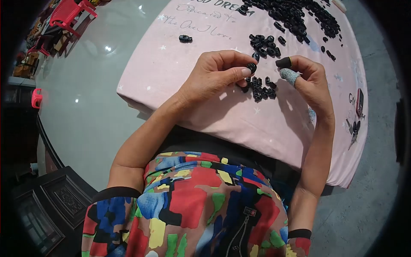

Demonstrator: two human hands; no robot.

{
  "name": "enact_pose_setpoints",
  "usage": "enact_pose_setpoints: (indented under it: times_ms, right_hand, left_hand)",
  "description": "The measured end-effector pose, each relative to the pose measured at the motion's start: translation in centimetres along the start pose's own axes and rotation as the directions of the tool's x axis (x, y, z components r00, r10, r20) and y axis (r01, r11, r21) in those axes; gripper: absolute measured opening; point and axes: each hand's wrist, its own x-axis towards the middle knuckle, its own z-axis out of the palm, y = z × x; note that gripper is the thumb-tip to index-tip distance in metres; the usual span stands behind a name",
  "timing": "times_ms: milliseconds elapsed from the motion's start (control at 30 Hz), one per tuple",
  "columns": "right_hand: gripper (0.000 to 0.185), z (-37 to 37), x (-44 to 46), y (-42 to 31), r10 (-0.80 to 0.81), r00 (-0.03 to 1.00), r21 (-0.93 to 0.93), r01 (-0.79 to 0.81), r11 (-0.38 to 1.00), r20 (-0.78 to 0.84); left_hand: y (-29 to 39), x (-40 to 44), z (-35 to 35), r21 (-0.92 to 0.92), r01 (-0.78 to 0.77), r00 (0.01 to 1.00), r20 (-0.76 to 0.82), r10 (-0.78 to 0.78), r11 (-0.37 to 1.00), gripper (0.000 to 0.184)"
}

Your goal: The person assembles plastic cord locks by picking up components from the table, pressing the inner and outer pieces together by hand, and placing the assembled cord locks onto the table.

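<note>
Head view: single-piece handling in hand. My left hand [214,75] pinches black piece [251,67], fingertips nearly closed; right hand [310,81] slightly parted, hold unclear. Next move calls for steady pinch.

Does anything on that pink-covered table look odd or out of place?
Perhaps one lone black piece: it lies well apart from the big heap and smaller clusters, so it may have strayed or been set aside. Nothing looks plainly spilled or damaged, though the pieces are too small to check closely.
</note>
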Motion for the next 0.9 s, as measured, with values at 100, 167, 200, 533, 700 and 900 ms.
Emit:
enact_pose_setpoints:
  times_ms: [100,167,200,533,700,900]
  right_hand:
    - [0.021,-0.1,-0.1,0.0,0.062,0.998,-0.091,-0.063,0.994,-0.014]
    - [0.021,-0.3,-0.2,-0.1,0.086,0.996,-0.118,-0.088,0.989,-0.023]
    - [0.021,-0.3,-0.3,-0.1,0.079,0.997,-0.109,-0.082,0.991,-0.025]
    - [0.020,-0.2,-0.2,-0.3,-0.007,1.000,-0.076,0.007,0.997,0.000]
    - [0.022,-0.6,-0.3,0.0,0.021,1.000,-0.127,-0.020,0.992,0.002]
    - [0.022,-1.3,-0.5,0.0,0.037,0.994,-0.369,-0.074,0.927,-0.107]
  left_hand:
    - [0.0,0.0,-0.1,-0.005,0.002,1.000,0.001,-0.002,1.000,0.028]
    - [-0.1,0.1,-0.1,-0.008,0.008,1.000,-0.004,-0.008,1.000,0.028]
    - [-0.1,0.1,-0.1,-0.002,0.005,1.000,-0.002,-0.005,1.000,0.028]
    - [0.2,-0.1,0.0,-0.081,0.044,0.999,0.032,-0.041,0.996,0.029]
    - [0.5,-0.1,-0.2,-0.049,0.047,0.999,0.026,-0.045,0.998,0.029]
    - [0.4,-0.3,-0.2,-0.031,0.026,0.998,0.050,-0.025,0.999,0.027]
